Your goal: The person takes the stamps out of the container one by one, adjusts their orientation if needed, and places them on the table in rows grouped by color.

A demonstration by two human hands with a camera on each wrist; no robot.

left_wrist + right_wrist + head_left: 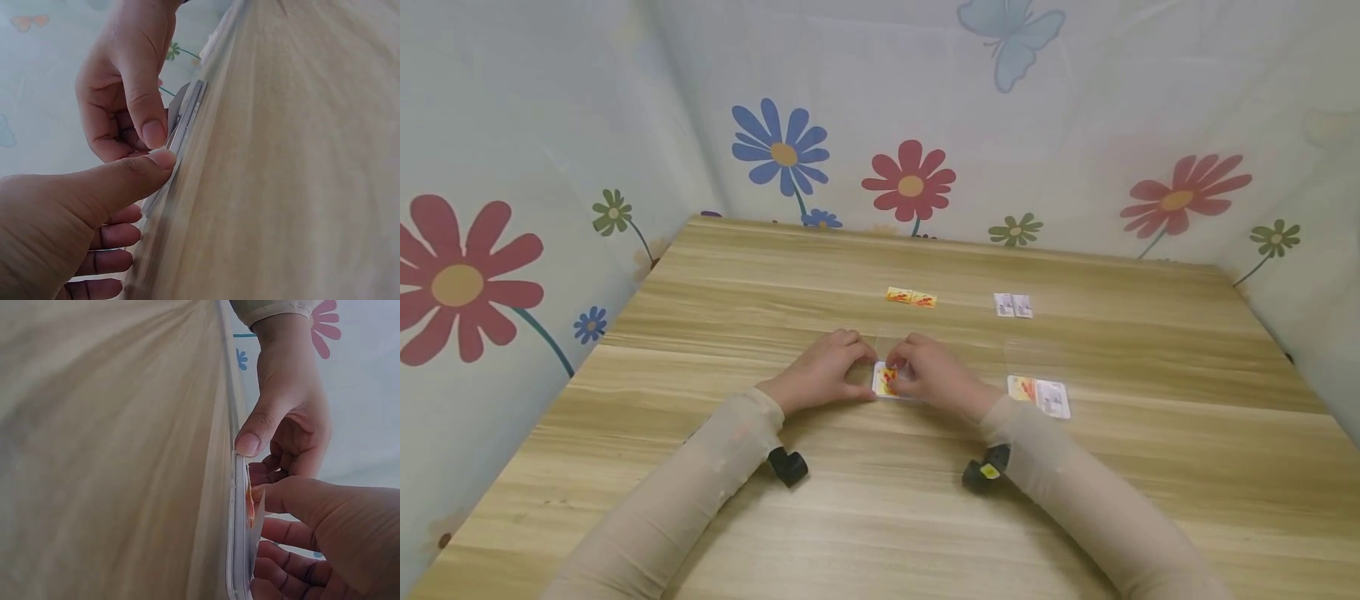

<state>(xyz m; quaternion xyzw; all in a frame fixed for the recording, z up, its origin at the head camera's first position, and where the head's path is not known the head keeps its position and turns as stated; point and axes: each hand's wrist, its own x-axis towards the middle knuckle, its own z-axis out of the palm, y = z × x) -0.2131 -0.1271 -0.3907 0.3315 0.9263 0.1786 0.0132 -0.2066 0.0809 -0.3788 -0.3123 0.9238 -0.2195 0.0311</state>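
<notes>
A flat white case (877,393) with a clear flap behind it lies on the table between both hands. My left hand (820,371) holds the case at its left side, thumb by the near corner and fingers by the far one. My right hand (942,379) pinches a small paper card (887,380) with a yellow and red print over the case. In the right wrist view the card (257,534) stands slightly bent, partly lifted off the case (237,550). The left thumb presses the rim of the case (181,134) in the left wrist view.
Beyond the hands lie two yellow and red cards (912,297) and two grey-white printed cards (1013,306). To the right, beside my right wrist, is a second clear-flapped case (1060,413) with one yellow-orange and one grey card in it. A flowered curtain (850,67) surrounds the wooden table (880,517).
</notes>
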